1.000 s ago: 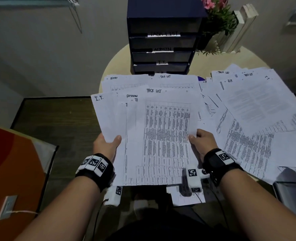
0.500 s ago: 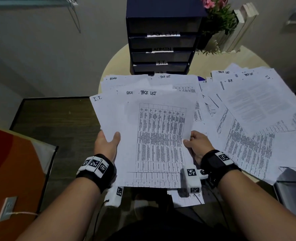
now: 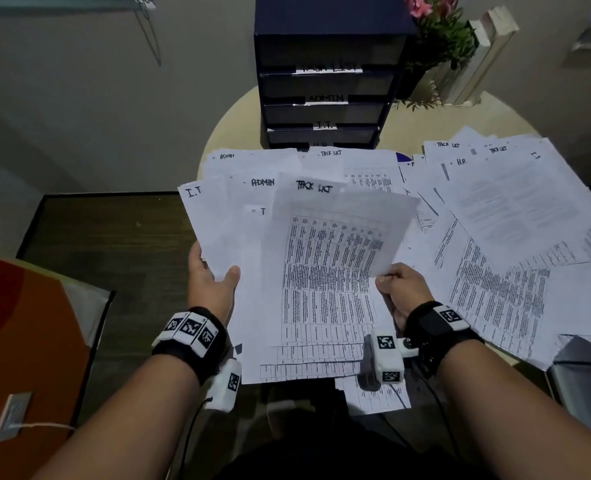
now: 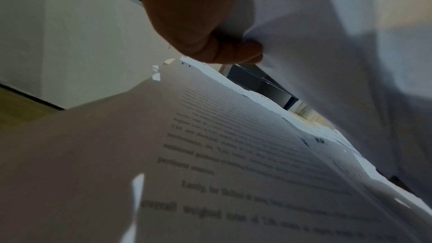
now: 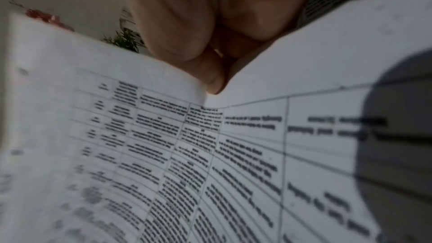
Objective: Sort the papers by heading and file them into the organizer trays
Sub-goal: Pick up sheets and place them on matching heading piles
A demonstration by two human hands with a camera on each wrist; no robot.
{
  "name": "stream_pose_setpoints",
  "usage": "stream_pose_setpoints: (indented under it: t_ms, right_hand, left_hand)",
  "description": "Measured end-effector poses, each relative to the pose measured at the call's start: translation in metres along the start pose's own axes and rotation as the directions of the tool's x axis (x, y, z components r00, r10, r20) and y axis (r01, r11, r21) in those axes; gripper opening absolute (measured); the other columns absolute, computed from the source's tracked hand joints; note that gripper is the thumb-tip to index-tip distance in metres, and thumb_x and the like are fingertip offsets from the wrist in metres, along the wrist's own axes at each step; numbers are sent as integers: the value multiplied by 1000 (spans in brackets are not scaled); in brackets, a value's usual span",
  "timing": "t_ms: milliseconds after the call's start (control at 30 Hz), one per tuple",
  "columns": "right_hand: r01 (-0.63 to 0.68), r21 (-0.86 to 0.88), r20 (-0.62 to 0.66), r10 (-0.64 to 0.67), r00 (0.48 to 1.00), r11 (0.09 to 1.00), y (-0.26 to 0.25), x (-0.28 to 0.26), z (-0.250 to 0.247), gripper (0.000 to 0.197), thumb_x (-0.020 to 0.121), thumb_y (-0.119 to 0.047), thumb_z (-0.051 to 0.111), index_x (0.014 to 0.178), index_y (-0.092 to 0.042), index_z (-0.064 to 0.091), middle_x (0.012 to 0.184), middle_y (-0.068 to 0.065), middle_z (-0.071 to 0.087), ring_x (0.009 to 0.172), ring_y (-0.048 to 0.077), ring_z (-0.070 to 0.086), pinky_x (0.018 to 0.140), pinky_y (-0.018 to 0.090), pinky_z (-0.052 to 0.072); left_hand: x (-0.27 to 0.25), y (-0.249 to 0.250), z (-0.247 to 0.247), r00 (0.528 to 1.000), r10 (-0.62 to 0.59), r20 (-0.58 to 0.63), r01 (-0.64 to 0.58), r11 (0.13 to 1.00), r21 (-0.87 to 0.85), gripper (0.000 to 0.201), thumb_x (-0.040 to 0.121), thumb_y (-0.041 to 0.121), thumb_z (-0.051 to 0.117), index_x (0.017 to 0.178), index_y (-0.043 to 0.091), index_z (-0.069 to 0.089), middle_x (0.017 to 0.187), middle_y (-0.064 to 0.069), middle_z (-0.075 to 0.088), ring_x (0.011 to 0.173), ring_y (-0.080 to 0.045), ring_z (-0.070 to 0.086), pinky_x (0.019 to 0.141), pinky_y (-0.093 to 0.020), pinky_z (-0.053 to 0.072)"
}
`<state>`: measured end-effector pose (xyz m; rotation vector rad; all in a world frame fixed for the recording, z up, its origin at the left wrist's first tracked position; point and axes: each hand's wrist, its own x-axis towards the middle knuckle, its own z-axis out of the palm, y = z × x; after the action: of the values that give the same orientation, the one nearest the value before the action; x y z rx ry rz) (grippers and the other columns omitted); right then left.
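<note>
I have a fanned stack of papers point(image 3: 238, 237) held up over the near edge of the worktop point(image 3: 231, 133). My left hand point(image 3: 214, 282) grips its left side, thumb on top and the other fingers hidden behind the sheets. My right hand point(image 3: 399, 289) pinches the right edge of the front sheet point(image 3: 328, 271), a printed table headed with what looks like "TASK LIST", and that sheet stands a little apart from the rest. Behind it I can read "ADMIN" and "I.T." on two others.

By my reckoning the job is barely begun. The organizer point(image 3: 325, 81) stands at the back of the worktop with labelled trays, and as far as I can see into their dark mouths, no paper shows in any of them. A wide spread of loose papers point(image 3: 512, 220) with mixed headings covers the right side of the worktop, some overlapping, unsorted. All of that is left to sort and file, along with the stack I hold.
</note>
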<state>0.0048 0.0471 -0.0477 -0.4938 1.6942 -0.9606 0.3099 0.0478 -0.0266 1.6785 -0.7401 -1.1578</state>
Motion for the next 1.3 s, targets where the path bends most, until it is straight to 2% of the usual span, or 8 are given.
stream_pose_setpoints:
  t_ms: [133, 267, 400, 567, 700, 867, 1033, 1300]
  right_hand:
    - [-6, -88, -41, 3, 999, 996, 3, 1, 4, 28, 87, 15, 53, 78, -11, 56, 73, 6, 57, 63, 16, 51, 61, 25, 47]
    - [43, -288, -74, -67, 995, 957, 6, 3, 4, 10, 90, 3, 57, 87, -6, 58, 72, 9, 57, 58, 20, 51, 55, 26, 43]
    - [74, -400, -105, -126, 986, 914, 4, 7, -2, 12, 90, -1, 54, 83, -11, 54, 63, 12, 58, 48, 23, 53, 53, 30, 45]
    - [76, -414, -72, -116, 991, 907, 8, 10, -8, 23, 85, 4, 48, 74, -16, 48, 63, 11, 53, 55, 25, 51, 57, 34, 42]
    - [81, -414, -25, -100, 995, 907, 9, 6, 1, 27, 82, 7, 45, 75, -19, 50, 72, 11, 55, 58, 21, 48, 61, 33, 41]
    - [113, -426, 100, -77, 992, 897, -1, 3, 9, 33, 92, -10, 62, 124, -13, 52, 120, -2, 56, 111, 15, 54, 93, 32, 46]
    - [164, -539, 54, -161, 986, 826, -13, 5, 9, 9, 88, -14, 56, 82, -9, 53, 72, 12, 55, 66, 26, 53, 58, 29, 42]
    - [224, -554, -114, -339, 934, 802, -79, 57, -3, 14, 92, -9, 51, 101, -5, 61, 94, 18, 64, 91, 36, 65, 73, 35, 50]
  left_hand:
    - [-1, -3, -2, 995, 18, 103, -35, 985, 168, 78, 93, -7, 51, 151, 40, 28, 155, 5, 35, 141, -17, 37, 113, -38, 36]
    - [2, -7, -2, 988, -140, 58, 125, 969, 215, 43, 94, 1, 52, 123, 31, 65, 110, -11, 71, 81, -31, 67, 76, -34, 55]
    - [6, -15, -2, 972, -225, 68, 219, 972, 87, 54, 84, -4, 65, 128, 27, 63, 83, 5, 61, 90, -21, 59, 93, -42, 51]
    - [8, -20, -2, 967, -218, 131, 206, 973, 103, 64, 79, -7, 74, 133, 24, 60, 136, 2, 55, 112, -22, 63, 94, -36, 54]
    - [9, -18, -1, 968, -201, 149, 184, 976, 118, 60, 79, -3, 76, 131, 24, 61, 137, 0, 55, 106, -22, 66, 92, -33, 55]
    - [10, -16, 0, 975, -134, 176, 113, 986, 124, 55, 84, 0, 73, 114, 45, 65, 140, 5, 49, 101, -20, 67, 89, -36, 57]
    - [15, -16, 0, 987, -88, 134, 60, 979, 196, 52, 77, 20, 74, 108, 60, 64, 144, 9, 49, 115, -21, 62, 98, -50, 52]
    - [15, 2, -8, 997, -28, 70, -3, 915, 404, 51, 92, -1, 62, 137, 22, 57, 153, -2, 39, 139, -21, 40, 112, -33, 34]
